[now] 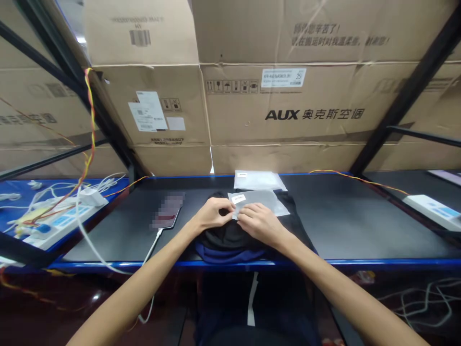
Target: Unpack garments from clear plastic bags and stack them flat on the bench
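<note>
A translucent plastic bag (273, 202) with a small white label lies across dark folded cloth (230, 238) at the middle of the shelf. The thumb and fingers of my left hand (215, 213) pinch the bag's left edge, close to the label. My right hand (260, 222) rests on the same bag, its fingers curled at the lower left part, almost touching the left fingertips. Whatever lies under the right fingers is hidden. Just behind, a second translucent bag (257, 180) with a label lies flat on the shelf.
A phone (168, 211) on a white charging cable lies to the left. Power strips stand at the far left (65, 221) and right (435, 211). Black metal posts flank the shelf (360, 216), cardboard boxes (288, 129) wall its back, and a twisted yellow-red wire (91, 125) hangs at left.
</note>
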